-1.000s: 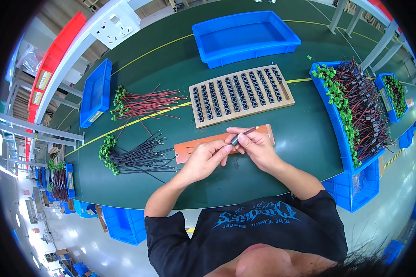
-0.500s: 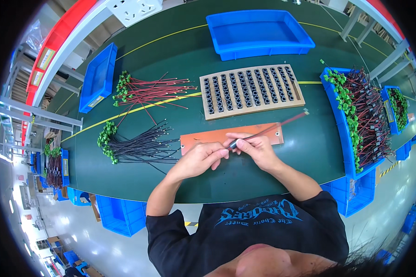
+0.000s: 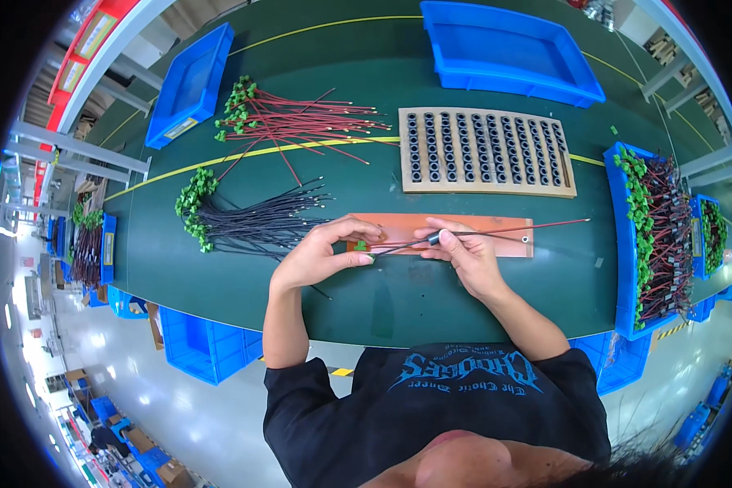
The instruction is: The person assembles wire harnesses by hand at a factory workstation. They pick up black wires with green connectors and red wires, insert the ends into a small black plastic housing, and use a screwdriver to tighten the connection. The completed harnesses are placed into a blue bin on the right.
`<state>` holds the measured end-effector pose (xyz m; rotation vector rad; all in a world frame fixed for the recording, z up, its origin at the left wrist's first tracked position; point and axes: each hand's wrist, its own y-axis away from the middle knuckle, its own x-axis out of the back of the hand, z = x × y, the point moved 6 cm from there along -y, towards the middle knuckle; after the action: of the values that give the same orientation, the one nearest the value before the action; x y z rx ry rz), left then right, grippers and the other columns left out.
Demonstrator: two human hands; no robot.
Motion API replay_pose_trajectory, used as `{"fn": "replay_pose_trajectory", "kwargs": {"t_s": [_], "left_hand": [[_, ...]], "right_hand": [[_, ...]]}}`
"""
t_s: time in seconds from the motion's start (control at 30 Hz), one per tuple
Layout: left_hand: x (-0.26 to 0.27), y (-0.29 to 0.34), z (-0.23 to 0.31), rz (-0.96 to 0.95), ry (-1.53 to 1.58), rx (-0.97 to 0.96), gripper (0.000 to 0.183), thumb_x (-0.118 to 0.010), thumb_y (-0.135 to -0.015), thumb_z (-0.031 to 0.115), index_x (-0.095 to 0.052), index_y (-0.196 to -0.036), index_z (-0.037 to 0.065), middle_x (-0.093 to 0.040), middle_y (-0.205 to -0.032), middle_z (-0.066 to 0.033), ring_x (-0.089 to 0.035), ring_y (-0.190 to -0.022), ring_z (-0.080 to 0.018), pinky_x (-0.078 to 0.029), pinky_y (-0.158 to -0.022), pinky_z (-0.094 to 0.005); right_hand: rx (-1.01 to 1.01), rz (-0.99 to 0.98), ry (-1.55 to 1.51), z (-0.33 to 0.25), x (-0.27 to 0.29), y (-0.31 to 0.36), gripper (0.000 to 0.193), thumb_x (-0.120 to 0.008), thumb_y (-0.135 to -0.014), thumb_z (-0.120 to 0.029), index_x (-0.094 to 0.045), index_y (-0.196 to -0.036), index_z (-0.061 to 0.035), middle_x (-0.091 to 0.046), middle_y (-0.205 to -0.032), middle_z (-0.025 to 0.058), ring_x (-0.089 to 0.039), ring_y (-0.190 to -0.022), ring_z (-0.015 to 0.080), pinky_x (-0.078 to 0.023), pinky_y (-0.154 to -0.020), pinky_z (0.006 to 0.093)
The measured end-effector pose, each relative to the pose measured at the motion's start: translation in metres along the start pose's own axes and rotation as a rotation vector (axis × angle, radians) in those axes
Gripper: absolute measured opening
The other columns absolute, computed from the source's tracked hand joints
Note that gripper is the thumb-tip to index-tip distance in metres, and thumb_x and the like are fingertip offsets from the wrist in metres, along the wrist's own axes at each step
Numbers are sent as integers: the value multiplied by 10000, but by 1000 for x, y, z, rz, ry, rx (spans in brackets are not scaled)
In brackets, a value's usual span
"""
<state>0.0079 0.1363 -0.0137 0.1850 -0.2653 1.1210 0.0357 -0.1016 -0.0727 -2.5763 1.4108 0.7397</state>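
Clock datum: middle of the orange rectangular board (image 3: 403, 222), quantity one; 12 o'clock points away from the person.
Workpiece: one glossy black cylindrical sleeve (image 3: 433, 237) above the board, threaded with red and black wires whose free ends point to 3 o'clock.
Right hand (image 3: 473, 264): thumb and forefinger clamped on the sleeve.
Left hand (image 3: 317, 256): at 9 o'clock, thumb and forefinger curved about a small green connector (image 3: 361, 246); cannot tell whether they grip it.
Wire bundles: two, both with green connectors; red (image 3: 309, 120) at 10 o'clock, black (image 3: 256, 215) at 9 o'clock; wires too dense to count.
Wooden tray (image 3: 488, 189): one, at 1 o'clock, filled with columns of black rings too small to count reliably.
Shallow blue plastic trays: two; one (image 3: 508, 53) at 1 o'clock beyond the wooden tray, one (image 3: 189, 85) at 10 o'clock bearing one pale label (image 3: 181, 128).
Filled blue bins: two at 3 o'clock, large (image 3: 626, 276) and, beyond it, small (image 3: 698, 260).
Lettering: blue, across the black T-shirt (image 3: 472, 370) at 6 o'clock.
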Motion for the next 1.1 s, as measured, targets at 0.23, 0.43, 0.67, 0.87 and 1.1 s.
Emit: {"fn": "replay_pose_trajectory", "kwargs": {"t_s": [0.23, 0.43, 0.67, 0.87, 1.1], "left_hand": [[5, 4, -31, 56, 250, 185, 322, -721, -942, -4, -665, -1259, -20, -718, -1182, -100, -691, -1092, -174, -572, -930, -312], [15, 8, -50, 183, 281, 265, 327, -719, -913, -76, -675, -1231, -16, -725, -1126, -104, -705, -1046, -150, -585, -936, -294], [4, -5, -39, 449, -7, -30, 359, -742, -856, -111, -688, -1198, -19, -730, -1101, -110, -733, -1014, -188, -611, -888, -303], [-2, -11, -37, 490, -174, -37, 327, -747, -861, -77, -705, -1179, -13, -758, -1059, -125, -758, -958, -199, -621, -860, -319], [-3, -10, -33, 497, -247, -47, 270, -749, -869, -57, -712, -1132, -8, -769, -1032, -114, -761, -939, -193, -618, -853, -315]], "right_hand": [[62, 3, -80, 6, 2, -5, 367, -523, -1102, -194, -573, -1404, 10, -676, -1289, 221, -701, -1143, 303, -602, -967, 408], [139, 36, -5, 4, 2, -3, 366, -539, -1097, -188, -577, -1401, 14, -671, -1274, 192, -675, -1174, 270, -591, -1014, 421], [141, 51, -83, 2, -4, -4, 339, -527, -1099, -153, -536, -1406, -10, -665, -1261, 181, -671, -1173, 259, -589, -1015, 419], [133, 47, -41, 8, 0, -5, 289, -519, -1100, -137, -560, -1358, -13, -667, -1263, 175, -673, -1175, 256, -586, -1002, 393], [173, 51, -1, 10, 0, -6, 239, -507, -1105, -135, -576, -1291, -2, -672, -1246, 166, -688, -1139, 243, -585, -991, 366]]}}
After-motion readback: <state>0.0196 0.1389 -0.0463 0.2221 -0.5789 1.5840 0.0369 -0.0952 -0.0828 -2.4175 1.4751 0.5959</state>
